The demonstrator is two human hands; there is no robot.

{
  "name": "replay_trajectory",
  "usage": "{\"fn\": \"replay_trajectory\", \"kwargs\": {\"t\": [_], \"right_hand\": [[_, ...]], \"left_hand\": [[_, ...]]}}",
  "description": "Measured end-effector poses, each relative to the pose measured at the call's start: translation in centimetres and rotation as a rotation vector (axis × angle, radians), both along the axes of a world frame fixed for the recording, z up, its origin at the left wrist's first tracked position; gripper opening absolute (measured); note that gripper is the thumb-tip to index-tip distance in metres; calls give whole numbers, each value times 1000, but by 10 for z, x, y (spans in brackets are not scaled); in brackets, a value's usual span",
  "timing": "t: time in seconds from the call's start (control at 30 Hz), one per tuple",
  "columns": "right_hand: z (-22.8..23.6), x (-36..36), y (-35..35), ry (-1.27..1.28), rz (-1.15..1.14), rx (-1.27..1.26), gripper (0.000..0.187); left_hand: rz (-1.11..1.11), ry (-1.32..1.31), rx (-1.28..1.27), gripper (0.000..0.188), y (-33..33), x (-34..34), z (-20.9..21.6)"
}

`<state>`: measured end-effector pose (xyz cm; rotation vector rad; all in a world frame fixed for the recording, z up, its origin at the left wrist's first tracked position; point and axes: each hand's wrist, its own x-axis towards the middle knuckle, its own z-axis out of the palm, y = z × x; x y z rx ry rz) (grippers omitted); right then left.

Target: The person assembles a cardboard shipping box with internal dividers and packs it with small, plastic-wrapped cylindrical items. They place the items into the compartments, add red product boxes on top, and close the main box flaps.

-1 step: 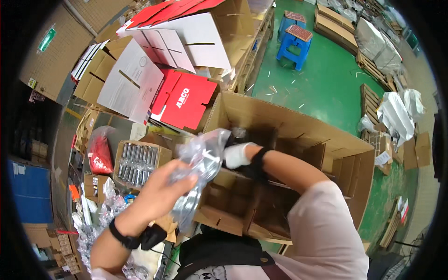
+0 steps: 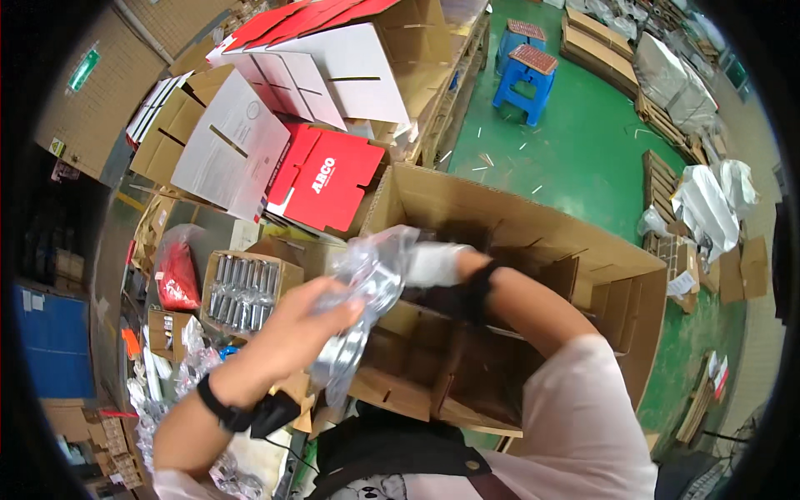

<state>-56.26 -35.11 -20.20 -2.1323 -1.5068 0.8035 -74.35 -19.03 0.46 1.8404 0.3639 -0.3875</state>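
Note:
My left hand (image 2: 304,329) is closed on a clear plastic bag (image 2: 379,279) with shiny, rounded metal parts inside, held above the near left corner of a large divided cardboard box (image 2: 575,221). My right hand (image 2: 435,265), in a white glove or wrap, reaches over the box beside the upper end of the bag. Its fingers are hidden and blurred, so whether it touches the bag I cannot tell. Cardboard dividers (image 2: 446,387) split the box into several compartments; those under my right arm are dark and partly covered.
Left of the box stand a small carton of metal cylinders (image 2: 246,290) and a red bagged bundle (image 2: 177,275). Folded red and white cartons (image 2: 329,179) are stacked behind. Blue stools (image 2: 527,79) stand on the green floor, with wooden pallets (image 2: 661,187) at the right.
My right hand has shifted slightly right and up, toward the back of the bag. My left hand and the bag have moved a little to the right.

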Motion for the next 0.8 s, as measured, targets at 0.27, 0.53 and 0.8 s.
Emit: {"fn": "replay_trajectory", "kwargs": {"t": [0.27, 0.53, 0.8], "right_hand": [[206, -67, -189, 419, -1206, 1310, 35], [133, -198, -270, 391, -1640, 1009, 22], [109, -190, -252, 622, -1667, 816, 15]], "left_hand": [[-146, 617, 151, 28, -100, 162, -162], [-837, 239, 596, 103, -101, 111, -269], [-954, -201, 1066, 35, -93, 103, -256]]}}
